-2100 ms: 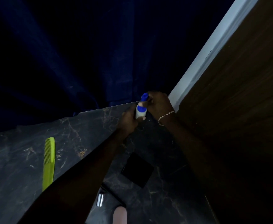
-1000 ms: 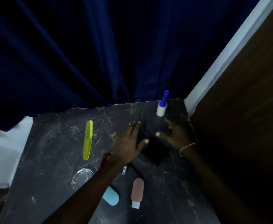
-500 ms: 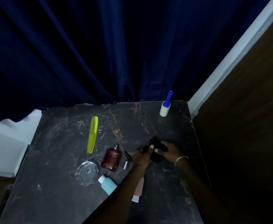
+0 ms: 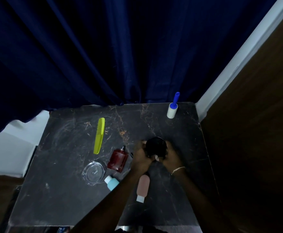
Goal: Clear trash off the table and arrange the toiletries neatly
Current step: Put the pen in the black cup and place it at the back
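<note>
Head: black object (image 4: 156, 146) between left grip (image 4: 141, 156), right grip (image 4: 171, 157)

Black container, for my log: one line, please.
black container | gripped by left hand, right hand | lint roller upright, far corner

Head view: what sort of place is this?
Likely a bedroom dressing corner: a dark marble table before a navy curtain, holding a green comb and a red perfume bottle.

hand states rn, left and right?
Left hand: grips the black round object.
Right hand: grips the same black round object.
</note>
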The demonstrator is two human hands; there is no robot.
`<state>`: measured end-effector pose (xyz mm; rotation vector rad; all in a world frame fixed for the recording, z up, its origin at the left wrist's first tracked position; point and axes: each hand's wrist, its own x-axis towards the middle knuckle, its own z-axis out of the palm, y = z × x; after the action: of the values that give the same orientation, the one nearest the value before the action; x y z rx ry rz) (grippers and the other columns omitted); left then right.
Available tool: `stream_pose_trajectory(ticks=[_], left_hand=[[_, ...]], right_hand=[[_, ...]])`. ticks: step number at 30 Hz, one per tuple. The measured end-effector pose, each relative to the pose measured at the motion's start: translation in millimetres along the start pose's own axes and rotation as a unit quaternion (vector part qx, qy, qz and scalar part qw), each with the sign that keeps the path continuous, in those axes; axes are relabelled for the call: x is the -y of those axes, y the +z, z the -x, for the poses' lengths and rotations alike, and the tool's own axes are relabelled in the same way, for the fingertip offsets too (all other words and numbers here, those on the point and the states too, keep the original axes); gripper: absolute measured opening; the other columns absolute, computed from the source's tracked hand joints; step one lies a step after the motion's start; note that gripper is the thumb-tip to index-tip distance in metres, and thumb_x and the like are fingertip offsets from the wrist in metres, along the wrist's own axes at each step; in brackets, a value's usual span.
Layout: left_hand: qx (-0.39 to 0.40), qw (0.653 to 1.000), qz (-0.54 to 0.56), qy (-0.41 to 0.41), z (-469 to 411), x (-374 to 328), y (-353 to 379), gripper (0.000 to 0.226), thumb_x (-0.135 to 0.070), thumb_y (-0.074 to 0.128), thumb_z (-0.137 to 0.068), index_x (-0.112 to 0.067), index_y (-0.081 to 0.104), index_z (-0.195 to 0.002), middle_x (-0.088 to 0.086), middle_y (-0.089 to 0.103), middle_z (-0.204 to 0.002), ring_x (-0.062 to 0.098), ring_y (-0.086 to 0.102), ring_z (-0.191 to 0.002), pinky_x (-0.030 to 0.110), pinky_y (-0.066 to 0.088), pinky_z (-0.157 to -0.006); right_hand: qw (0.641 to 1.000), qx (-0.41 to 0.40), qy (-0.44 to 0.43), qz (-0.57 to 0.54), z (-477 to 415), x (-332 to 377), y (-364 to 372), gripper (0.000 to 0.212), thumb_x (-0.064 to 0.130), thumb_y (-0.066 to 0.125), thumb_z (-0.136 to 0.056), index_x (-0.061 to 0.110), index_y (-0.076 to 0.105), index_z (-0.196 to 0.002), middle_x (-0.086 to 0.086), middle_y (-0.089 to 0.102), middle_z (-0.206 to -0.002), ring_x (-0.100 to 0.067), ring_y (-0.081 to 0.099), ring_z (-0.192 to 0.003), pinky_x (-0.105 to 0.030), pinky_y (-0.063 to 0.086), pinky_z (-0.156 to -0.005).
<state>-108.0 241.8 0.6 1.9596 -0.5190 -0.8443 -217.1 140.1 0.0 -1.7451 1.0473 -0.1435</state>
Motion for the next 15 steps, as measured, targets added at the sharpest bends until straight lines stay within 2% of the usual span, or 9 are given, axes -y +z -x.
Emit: stream_pose_trajectory(ticks=[4,6,9,11,13,15], left_hand=[[-0.001,0.999,-0.043,0.007,6.1,3.0,2.8,0.065,-0.002,0.083,-0.074,-0.007,0.047,-0.128,0.016,0.059,-0.127,0.029,0.063,-0.113,0.048,0.052,-0.099],[0.007,0.999,-0.047,0.000,7.2,4.6,1.3,0.063,0.000,0.081,-0.076,-0.007,0.047,-0.128,0.014,0.062,-0.125,0.029,0.064,-0.114,0.044,0.053,-0.100],[0.021,0.997,-0.073,-0.023,6.9,5.4,-7.6,0.065,0.001,0.077,-0.082,-0.004,0.047,-0.139,0.016,0.062,-0.130,0.033,0.062,-0.121,0.030,0.048,-0.099],[-0.003,0.996,-0.079,-0.038,7.5,8.9,-19.2,0.066,0.002,0.074,-0.084,-0.003,0.046,-0.143,0.019,0.061,-0.134,0.034,0.061,-0.123,0.034,0.049,-0.101],[-0.046,0.994,-0.084,-0.053,9.0,15.9,-34.9,0.057,0.003,0.071,-0.085,-0.002,0.052,-0.139,0.018,0.064,-0.131,0.034,0.063,-0.120,0.033,0.049,-0.098],[-0.083,0.989,-0.098,-0.068,9.7,22.1,-49.9,0.040,0.004,0.068,-0.086,-0.002,0.063,-0.125,0.017,0.070,-0.119,0.034,0.067,-0.112,0.029,0.048,-0.091]], right_hand=[[0.999,-0.028,-0.002,0.027,10.2,-2.2,6.6,0.062,0.003,0.078,-0.074,0.013,0.054,-0.130,0.006,0.065,-0.104,-0.019,0.067,-0.104,-0.025,0.052,-0.088],[0.999,-0.018,0.002,0.044,12.5,-1.1,6.8,0.061,0.005,0.078,-0.076,0.010,0.052,-0.131,0.005,0.062,-0.110,-0.017,0.064,-0.108,-0.023,0.048,-0.088],[0.998,0.021,0.027,0.047,13.0,2.2,6.3,0.072,0.000,0.075,-0.079,0.004,0.041,-0.142,-0.013,0.057,-0.135,-0.027,0.056,-0.127,-0.037,0.045,-0.107],[0.997,0.000,0.050,0.062,13.4,1.3,6.4,0.076,0.000,0.074,-0.079,0.004,0.039,-0.146,-0.014,0.051,-0.144,-0.028,0.050,-0.134,-0.042,0.040,-0.112],[0.992,-0.036,0.081,0.085,17.5,-2.6,8.8,0.058,0.005,0.073,-0.082,0.003,0.052,-0.135,-0.017,0.058,-0.136,-0.031,0.055,-0.129,-0.042,0.043,-0.109],[0.988,-0.031,0.104,0.107,24.6,-4.7,16.4,0.036,0.014,0.072,-0.086,0.001,0.064,-0.118,-0.017,0.068,-0.120,-0.030,0.063,-0.118,-0.036,0.049,-0.101]])
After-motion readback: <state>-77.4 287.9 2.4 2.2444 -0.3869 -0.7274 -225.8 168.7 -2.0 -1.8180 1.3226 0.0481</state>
